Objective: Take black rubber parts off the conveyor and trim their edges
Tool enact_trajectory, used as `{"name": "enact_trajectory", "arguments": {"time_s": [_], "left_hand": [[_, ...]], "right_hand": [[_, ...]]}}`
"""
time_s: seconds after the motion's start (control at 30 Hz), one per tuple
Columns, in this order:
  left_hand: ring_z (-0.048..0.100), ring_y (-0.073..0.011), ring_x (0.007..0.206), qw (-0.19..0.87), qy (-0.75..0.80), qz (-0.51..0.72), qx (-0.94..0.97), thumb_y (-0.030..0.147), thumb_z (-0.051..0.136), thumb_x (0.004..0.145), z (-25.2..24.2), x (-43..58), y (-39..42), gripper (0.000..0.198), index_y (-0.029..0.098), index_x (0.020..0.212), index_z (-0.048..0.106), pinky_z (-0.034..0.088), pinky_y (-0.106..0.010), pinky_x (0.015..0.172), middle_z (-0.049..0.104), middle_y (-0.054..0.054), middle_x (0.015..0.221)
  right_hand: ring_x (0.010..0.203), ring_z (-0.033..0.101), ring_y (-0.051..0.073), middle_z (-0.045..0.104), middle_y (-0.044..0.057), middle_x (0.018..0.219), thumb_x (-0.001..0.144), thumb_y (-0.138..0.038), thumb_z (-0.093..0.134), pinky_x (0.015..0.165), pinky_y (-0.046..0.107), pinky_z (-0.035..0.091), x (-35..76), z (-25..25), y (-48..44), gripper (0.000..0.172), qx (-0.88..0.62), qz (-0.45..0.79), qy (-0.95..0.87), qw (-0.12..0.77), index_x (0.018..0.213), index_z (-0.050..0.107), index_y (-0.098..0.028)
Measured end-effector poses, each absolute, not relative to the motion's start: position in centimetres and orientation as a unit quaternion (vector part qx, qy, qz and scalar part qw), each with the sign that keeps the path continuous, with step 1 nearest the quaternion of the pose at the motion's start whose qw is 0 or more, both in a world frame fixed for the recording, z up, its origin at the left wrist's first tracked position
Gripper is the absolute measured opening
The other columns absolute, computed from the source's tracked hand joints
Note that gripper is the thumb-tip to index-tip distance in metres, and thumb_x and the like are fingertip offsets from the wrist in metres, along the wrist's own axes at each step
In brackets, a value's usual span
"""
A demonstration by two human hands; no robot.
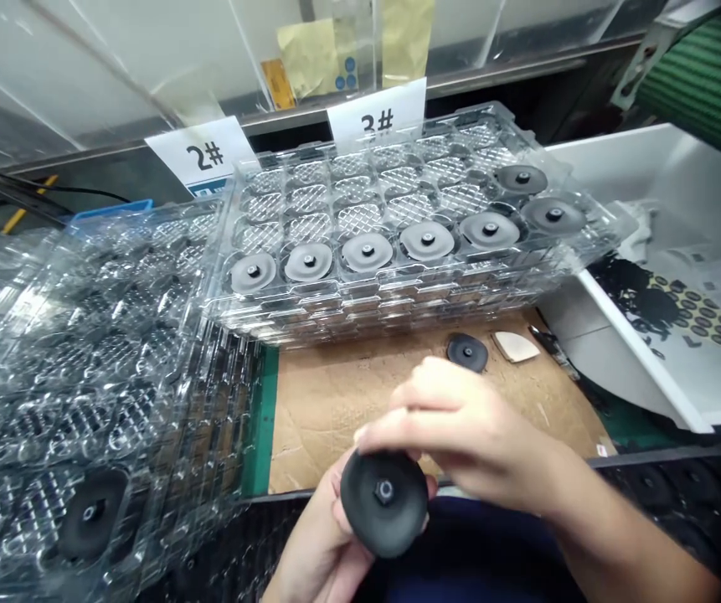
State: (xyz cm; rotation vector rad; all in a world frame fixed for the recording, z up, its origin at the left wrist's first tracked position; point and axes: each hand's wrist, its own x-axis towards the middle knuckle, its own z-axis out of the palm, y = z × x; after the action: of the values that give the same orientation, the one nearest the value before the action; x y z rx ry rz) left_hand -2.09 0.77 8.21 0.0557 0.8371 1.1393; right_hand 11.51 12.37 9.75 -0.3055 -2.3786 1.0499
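My left hand [328, 536] grips a black rounded disc [360, 511] with a small metal-tipped stud at its centre, the stud side facing up toward me. Over the disc's upper edge reaches my right hand [460, 427], its fingers bent and closed at the rim; what its fingertips do behind the edge is hidden. Another black disc [467, 353] lies on the brown cardboard [328, 394] just beyond my right hand. Beside it rests a cream-coloured pad [516, 346]. Several similar discs sit in the front row and right end of a clear plastic tray [360, 279].
Stacked clear trays [102, 352] fill the left side, one holding a black disc [93, 512]. A white bin [642, 360] with black scraps stands at right, near a dark pen-like tool [554, 350]. Paper signs [206, 157] marked 2# and 3# stand behind.
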Motion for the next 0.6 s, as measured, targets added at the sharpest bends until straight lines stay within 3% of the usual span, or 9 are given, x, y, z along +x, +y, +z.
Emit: {"name": "enact_trajectory", "arguments": {"time_s": [0.1, 0.17, 0.27, 0.37, 0.5, 0.6], "left_hand": [[0.065, -0.0245, 0.093, 0.764, 0.358, 0.537, -0.005, 0.015, 0.072, 0.065, 7.9, -2.4, 0.4, 0.037, 0.025, 0.100, 0.066, 0.053, -0.030, 0.076, 0.069, -0.004, 0.104], [0.062, -0.0275, 0.099, 0.766, 0.351, 0.539, -0.004, 0.016, 0.073, 0.064, 7.6, -2.6, 0.2, 0.043, 0.025, 0.104, 0.064, 0.052, -0.032, 0.079, 0.067, -0.005, 0.110], [0.061, -0.0294, 0.100, 0.770, 0.334, 0.543, 0.008, 0.024, 0.075, 0.061, 7.1, -2.9, 0.2, 0.049, 0.023, 0.108, 0.062, 0.053, -0.033, 0.079, 0.066, -0.008, 0.113], [0.060, -0.0305, 0.102, 0.778, 0.304, 0.550, 0.018, 0.032, 0.076, 0.059, 6.7, -3.1, 0.4, 0.055, 0.022, 0.111, 0.060, 0.053, -0.034, 0.079, 0.064, -0.008, 0.116], [0.059, -0.0306, 0.105, 0.790, 0.278, 0.546, 0.025, 0.037, 0.074, 0.060, 6.5, -2.9, 0.4, 0.056, 0.022, 0.113, 0.060, 0.053, -0.033, 0.081, 0.063, -0.009, 0.118], [0.060, -0.0294, 0.103, 0.788, 0.289, 0.544, 0.021, 0.039, 0.074, 0.059, 6.6, -2.4, 0.1, 0.058, 0.024, 0.113, 0.059, 0.052, -0.033, 0.081, 0.064, -0.008, 0.116]], "right_hand": [[0.082, 0.055, 0.014, 0.063, 0.004, 0.093, 0.089, -0.017, 0.046, 0.071, 0.026, 0.042, 12.7, 7.1, 12.1, 0.023, -0.310, 0.414, -0.809, 0.279, 0.105, 0.062, -0.022], [0.083, 0.058, 0.015, 0.063, 0.004, 0.095, 0.090, -0.022, 0.045, 0.071, 0.026, 0.045, 13.6, 4.7, 10.8, 0.022, -0.394, 0.446, -0.768, 0.237, 0.105, 0.062, -0.023], [0.081, 0.061, 0.017, 0.065, 0.005, 0.091, 0.088, -0.025, 0.046, 0.069, 0.028, 0.048, 14.7, 1.2, 8.3, 0.022, -0.420, 0.482, -0.753, 0.158, 0.102, 0.064, -0.023], [0.075, 0.063, 0.017, 0.067, 0.004, 0.084, 0.086, -0.025, 0.049, 0.067, 0.028, 0.050, 15.7, -0.3, 7.1, 0.020, -0.424, 0.492, -0.748, 0.139, 0.095, 0.067, -0.021], [0.089, 0.061, 0.019, 0.066, 0.007, 0.100, 0.089, -0.025, 0.045, 0.073, 0.030, 0.049, 16.4, 2.7, 7.9, 0.022, -0.464, 0.476, -0.728, 0.168, 0.102, 0.063, -0.019], [0.089, 0.060, 0.016, 0.065, 0.004, 0.101, 0.088, -0.020, 0.049, 0.072, 0.027, 0.047, 15.7, 7.1, 8.7, 0.023, -0.412, 0.424, -0.763, 0.262, 0.108, 0.059, -0.024]]}}
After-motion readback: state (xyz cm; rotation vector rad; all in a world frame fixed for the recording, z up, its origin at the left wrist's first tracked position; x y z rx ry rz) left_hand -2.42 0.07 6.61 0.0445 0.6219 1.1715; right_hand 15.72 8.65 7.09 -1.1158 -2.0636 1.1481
